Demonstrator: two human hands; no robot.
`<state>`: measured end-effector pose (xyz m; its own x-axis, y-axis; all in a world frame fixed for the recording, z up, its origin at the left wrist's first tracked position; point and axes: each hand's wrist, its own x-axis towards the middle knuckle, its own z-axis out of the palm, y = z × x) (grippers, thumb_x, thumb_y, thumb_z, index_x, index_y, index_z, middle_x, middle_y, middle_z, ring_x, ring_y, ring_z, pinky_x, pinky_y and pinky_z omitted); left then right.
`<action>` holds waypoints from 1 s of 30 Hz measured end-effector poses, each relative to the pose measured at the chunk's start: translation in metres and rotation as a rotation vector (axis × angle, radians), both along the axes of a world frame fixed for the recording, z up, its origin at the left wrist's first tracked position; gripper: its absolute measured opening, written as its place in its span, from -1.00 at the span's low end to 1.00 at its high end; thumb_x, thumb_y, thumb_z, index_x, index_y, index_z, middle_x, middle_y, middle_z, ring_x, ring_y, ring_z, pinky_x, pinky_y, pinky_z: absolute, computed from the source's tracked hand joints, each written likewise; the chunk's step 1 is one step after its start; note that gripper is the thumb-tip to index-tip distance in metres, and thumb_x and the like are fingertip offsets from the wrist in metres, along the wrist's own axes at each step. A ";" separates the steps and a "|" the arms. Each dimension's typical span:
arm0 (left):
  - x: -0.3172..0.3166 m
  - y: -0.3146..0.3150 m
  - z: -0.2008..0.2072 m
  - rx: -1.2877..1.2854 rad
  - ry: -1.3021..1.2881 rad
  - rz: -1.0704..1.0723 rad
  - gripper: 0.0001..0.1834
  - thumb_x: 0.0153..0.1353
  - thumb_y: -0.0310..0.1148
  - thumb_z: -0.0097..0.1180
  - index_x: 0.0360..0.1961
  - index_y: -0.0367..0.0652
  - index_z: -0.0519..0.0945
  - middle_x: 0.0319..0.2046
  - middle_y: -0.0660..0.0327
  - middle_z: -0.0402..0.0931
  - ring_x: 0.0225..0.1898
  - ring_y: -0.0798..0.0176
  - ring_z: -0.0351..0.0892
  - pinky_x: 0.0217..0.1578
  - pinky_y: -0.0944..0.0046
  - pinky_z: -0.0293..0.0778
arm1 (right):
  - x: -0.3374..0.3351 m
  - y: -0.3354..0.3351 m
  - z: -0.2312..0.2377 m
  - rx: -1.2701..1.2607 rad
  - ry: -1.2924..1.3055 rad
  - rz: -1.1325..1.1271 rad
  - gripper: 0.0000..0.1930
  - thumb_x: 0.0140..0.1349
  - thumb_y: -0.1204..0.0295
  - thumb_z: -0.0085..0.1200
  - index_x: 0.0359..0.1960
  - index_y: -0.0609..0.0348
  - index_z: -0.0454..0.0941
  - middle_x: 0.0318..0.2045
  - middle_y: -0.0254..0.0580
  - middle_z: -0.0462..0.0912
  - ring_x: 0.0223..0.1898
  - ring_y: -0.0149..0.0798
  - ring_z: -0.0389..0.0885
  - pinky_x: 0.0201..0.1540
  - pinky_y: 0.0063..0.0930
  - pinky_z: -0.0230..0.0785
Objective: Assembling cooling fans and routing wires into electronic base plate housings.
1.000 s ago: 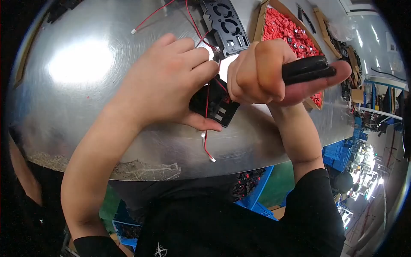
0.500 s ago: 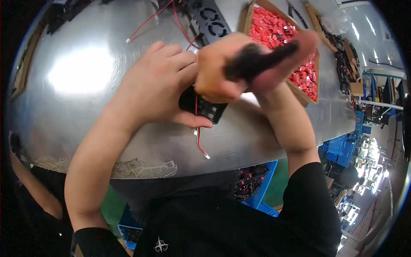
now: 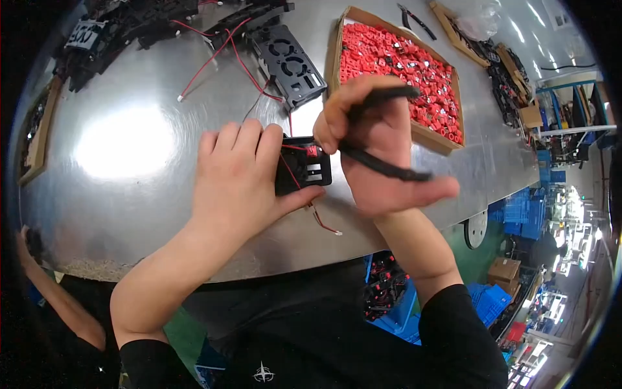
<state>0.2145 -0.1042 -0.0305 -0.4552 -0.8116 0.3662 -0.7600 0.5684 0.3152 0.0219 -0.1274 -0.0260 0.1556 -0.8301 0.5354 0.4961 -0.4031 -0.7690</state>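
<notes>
Black plastic, by the look of it stiff and light, makes up the shallow housing (image 3: 322, 175) near the middle of the frame, low over the metal desk (image 3: 155, 220). The left hand (image 3: 233, 175) grips it from its left side, fingers over the top and thumb along the lower edge. The right hand (image 3: 382, 142) is curled around a black-handled tool (image 3: 382, 166), its handles spread wide and thumb stretched out; its working end is hidden by the fingers (from where I stand, anyway). Those fingers sit close by the housing's upper right corner, beside a small red piece (image 3: 312, 151) inside it.

I'd expect the shell to take a firm pinch, though its thin bars by the cut-outs might snap. The outer walls look the safest hold, away from the thin red wire (image 3: 322, 225) trailing below, whose white plug (image 3: 339, 233) could catch. Toward the upper right, a cardboard tray (image 3: 431, 140) brims with red parts (image 3: 395, 78).
</notes>
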 end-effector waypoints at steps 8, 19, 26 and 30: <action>-0.006 -0.001 -0.006 -0.025 -0.007 0.021 -0.19 -0.18 0.21 0.58 -0.05 -0.14 0.57 -0.17 0.13 0.48 -0.08 -0.03 0.50 -0.07 -0.02 0.35 | -0.015 -0.002 0.009 0.215 0.007 0.096 0.39 -0.28 -0.95 -0.24 0.15 0.21 0.41 -0.32 -0.23 0.42 -0.36 -0.34 0.35 -0.25 -0.41 0.26; -0.001 -0.004 -0.006 -0.028 -0.010 0.024 -0.18 -0.17 0.22 0.57 -0.04 -0.15 0.57 -0.14 0.11 0.50 -0.06 -0.04 0.51 -0.03 -0.01 0.38 | -0.009 -0.003 0.006 0.175 -0.070 0.118 0.41 -0.28 -0.95 -0.27 0.19 0.21 0.41 -0.28 -0.24 0.42 -0.34 -0.33 0.37 -0.26 -0.42 0.24; -0.004 -0.003 -0.009 -0.055 -0.023 0.039 -0.23 -0.11 0.30 0.54 -0.13 -0.12 0.60 -0.20 0.21 0.50 -0.05 0.11 0.50 -0.02 0.08 0.34 | -0.013 -0.007 0.002 0.167 -0.084 0.181 0.33 -0.21 -0.91 -0.15 0.21 0.13 0.43 -0.24 -0.20 0.44 -0.32 -0.29 0.39 -0.23 -0.38 0.20; -0.004 -0.004 -0.009 -0.060 -0.005 0.027 -0.24 -0.11 0.30 0.53 -0.14 -0.12 0.60 -0.20 0.20 0.50 -0.05 0.11 0.50 -0.02 0.07 0.34 | -0.012 -0.007 0.005 0.142 -0.052 0.180 0.34 -0.20 -0.91 -0.17 0.24 0.13 0.43 -0.25 -0.20 0.45 -0.31 -0.29 0.39 -0.22 -0.37 0.21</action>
